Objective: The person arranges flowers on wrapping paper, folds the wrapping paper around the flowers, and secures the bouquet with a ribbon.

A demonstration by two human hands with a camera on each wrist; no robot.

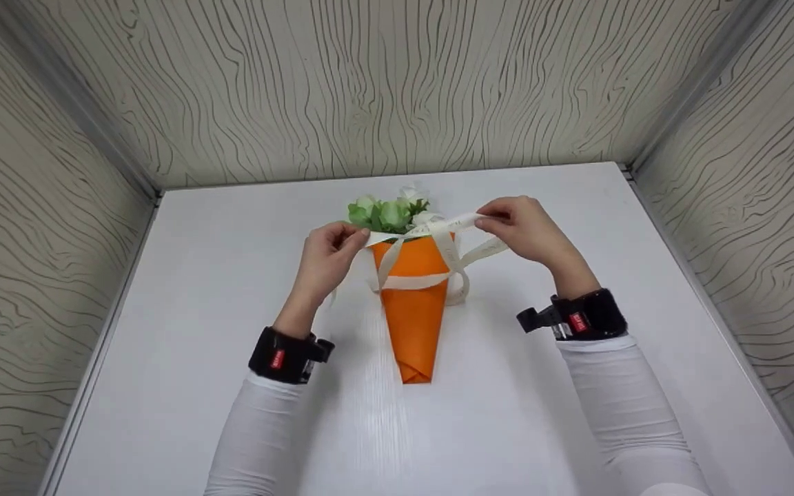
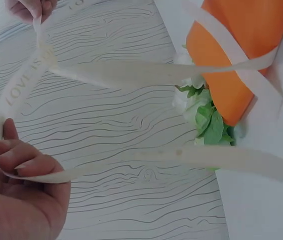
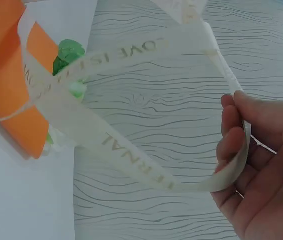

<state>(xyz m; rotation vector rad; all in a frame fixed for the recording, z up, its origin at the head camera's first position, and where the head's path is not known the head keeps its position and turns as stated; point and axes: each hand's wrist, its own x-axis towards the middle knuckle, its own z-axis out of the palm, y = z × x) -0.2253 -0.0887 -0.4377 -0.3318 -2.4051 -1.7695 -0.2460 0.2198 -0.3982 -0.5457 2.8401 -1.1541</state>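
Note:
A bouquet of white and green artificial-looking flowers (image 1: 391, 213) lies on the table, wrapped in an orange paper cone (image 1: 414, 317) that narrows toward me. Cream ribbon (image 1: 414, 282) with printed lettering crosses the wrap, and its upper stretch is held up over the flower end. My left hand (image 1: 331, 258) pinches the ribbon left of the bouquet. On the other side, my right hand (image 1: 524, 227) pinches it between thumb and fingers. Between the hands the ribbon strands cross, as the left wrist view shows at the crossing (image 2: 46, 55). Loose ribbon tails hang from both hands.
The white table (image 1: 218, 275) extends around the bouquet on all sides. Wood-grain patterned panels (image 1: 397, 83) stand behind it and at both sides. Black straps with small cameras (image 1: 287, 355) sit on both wrists.

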